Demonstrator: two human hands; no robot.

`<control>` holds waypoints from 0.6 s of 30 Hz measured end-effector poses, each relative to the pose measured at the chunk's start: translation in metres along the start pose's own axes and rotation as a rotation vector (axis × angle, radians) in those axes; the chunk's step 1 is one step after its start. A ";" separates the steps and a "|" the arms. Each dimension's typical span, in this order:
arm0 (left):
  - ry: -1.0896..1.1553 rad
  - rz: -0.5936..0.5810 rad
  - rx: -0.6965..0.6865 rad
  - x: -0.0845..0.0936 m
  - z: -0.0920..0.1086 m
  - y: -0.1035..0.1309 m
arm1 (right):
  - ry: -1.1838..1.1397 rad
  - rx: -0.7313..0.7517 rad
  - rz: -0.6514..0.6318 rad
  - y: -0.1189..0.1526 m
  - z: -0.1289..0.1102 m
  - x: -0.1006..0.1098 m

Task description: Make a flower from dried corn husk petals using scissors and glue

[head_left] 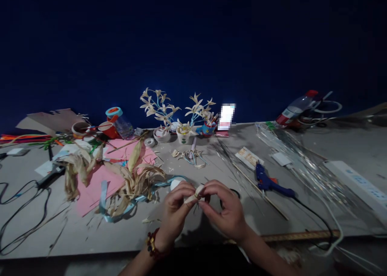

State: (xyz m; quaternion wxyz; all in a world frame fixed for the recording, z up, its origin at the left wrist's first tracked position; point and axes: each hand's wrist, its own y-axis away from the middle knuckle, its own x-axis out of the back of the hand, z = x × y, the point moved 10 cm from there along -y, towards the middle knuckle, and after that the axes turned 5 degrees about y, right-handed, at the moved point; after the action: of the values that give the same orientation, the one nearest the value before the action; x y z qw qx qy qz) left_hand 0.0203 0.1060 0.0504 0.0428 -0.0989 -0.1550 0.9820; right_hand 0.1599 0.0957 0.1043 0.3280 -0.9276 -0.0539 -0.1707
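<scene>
Near the table's front edge, both hands meet around a small pale husk flower piece [195, 196]. My left hand [177, 205], with a beaded bracelet at the wrist, pinches its lower left part between thumb and fingers. The fingers of my right hand [224, 208] are closed at its right side, and the fingertips partly hide what they grip there. A round white object [177, 182] lies just behind my left hand. Beyond the hands are loose husk pieces [198, 157]. Two husk-flower arrangements [163, 106] stand in small pots at the back.
Dried husks [136, 183], light blue ribbon [104, 203] and pink paper [98, 185] cover the left side. A blue glue gun [269, 182] with its cord, thin wires [305, 167], a power strip [359, 185] and a bottle [296, 108] are on the right. A lit phone [226, 117] stands behind.
</scene>
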 end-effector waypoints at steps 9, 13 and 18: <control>0.010 -0.005 -0.015 0.001 -0.002 0.001 | 0.010 -0.003 0.037 0.002 0.000 -0.006; 0.017 -0.015 -0.013 0.000 -0.002 0.001 | 0.005 -0.008 0.050 0.000 0.000 -0.005; 0.044 -0.011 -0.020 -0.001 0.000 0.000 | -0.005 -0.004 0.052 -0.002 -0.002 -0.005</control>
State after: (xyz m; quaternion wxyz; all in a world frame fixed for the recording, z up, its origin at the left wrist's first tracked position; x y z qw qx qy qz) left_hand 0.0218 0.1061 0.0503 0.0508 -0.1201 -0.1645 0.9777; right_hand 0.1546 0.0960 0.1048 0.3305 -0.9297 -0.0299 -0.1600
